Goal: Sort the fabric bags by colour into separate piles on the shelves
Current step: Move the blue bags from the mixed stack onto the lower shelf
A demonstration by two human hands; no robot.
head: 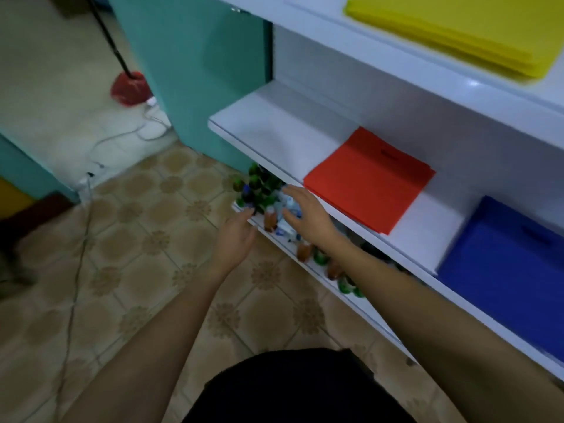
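Head view.
- Yellow fabric bags (451,35): lying piled on the top shelf, 1 o'clock.
- Red fabric bags (369,178): lying piled on the middle shelf (274,129), 2 o'clock from the right hand (305,215).
- Blue fabric bags (506,264): sitting on the same shelf, 4 o'clock.
- Left hand (235,236) and right hand: both hovering with fingers loosely spread, holding nothing, just above small bottles (262,190) crowding the bottom shelf.
- Risk: a careless sweep could be knocking bottles to the floor. An arm brushing the red pile, which is sitting at the shelf's front edge, could be dragging it off.

Glossy white shelf (293,138); matt cloth yellow bags (457,32); smooth patterned floor tiles (146,239)
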